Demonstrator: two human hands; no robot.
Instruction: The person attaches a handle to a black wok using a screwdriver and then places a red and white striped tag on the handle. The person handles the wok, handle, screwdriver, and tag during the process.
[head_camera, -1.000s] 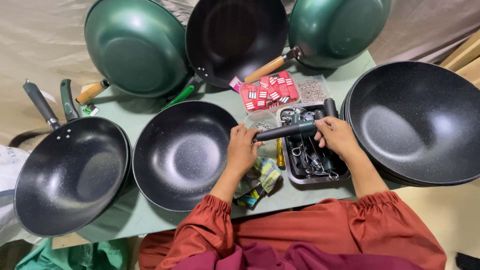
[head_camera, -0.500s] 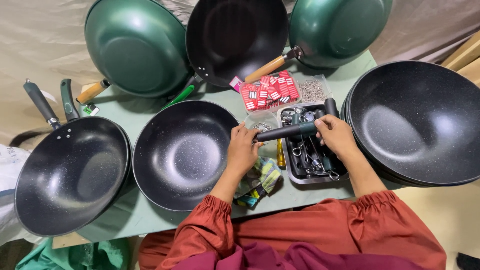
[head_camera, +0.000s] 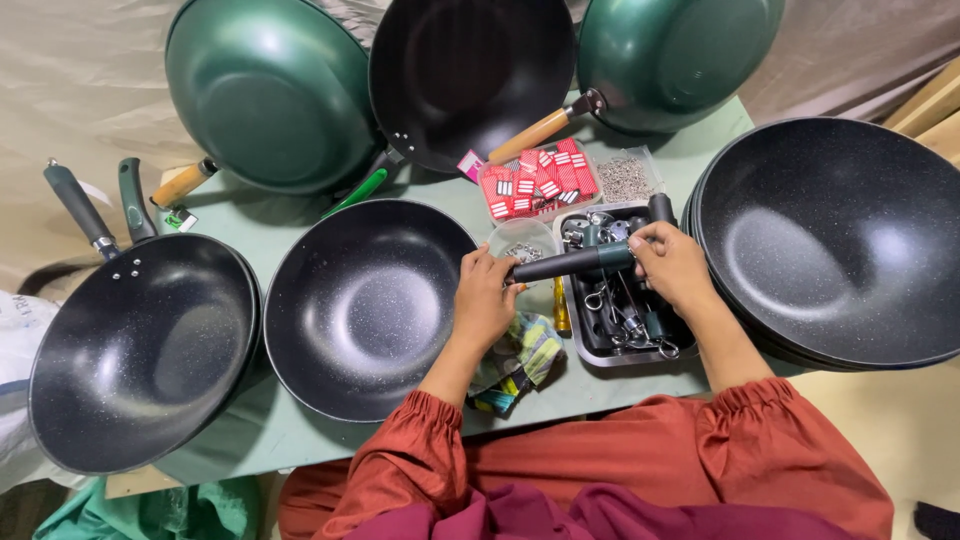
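Far to the left on the pale green bench (head_camera: 700, 150) sits a black speckled pan (head_camera: 140, 350) with two dark handles sticking up past its rim. Behind it a green pan (head_camera: 265, 95) leans bottom-up, its wooden handle (head_camera: 183, 184) pointing down-left. Near the middle of the bench lies a handleless black pan (head_camera: 365, 305), open side up. The left hand (head_camera: 485, 300) rests at this pan's right rim, its grip closed around the near end of a dark pan handle (head_camera: 570, 263) that lies crosswise between the two hands. Under the left wrist is a crumpled multicoloured cloth (head_camera: 520, 360).

Behind the hands another black pan (head_camera: 470, 80) stands tilted, and beside it a second green pan (head_camera: 680, 55) with a wooden handle. In front of these lie a tray of small red packets (head_camera: 535, 180) and a clear bag of tiny screws (head_camera: 625, 178). A small round clear cup (head_camera: 525, 240) sits just beside the dark pan handle.

The right hand (head_camera: 675, 265) pinches the far end of the dark pan handle, fingers pressed together on it, above a dark tray of metal fittings (head_camera: 620, 325). At the far right a stack of large black pans (head_camera: 830, 240) overhangs the bench edge.
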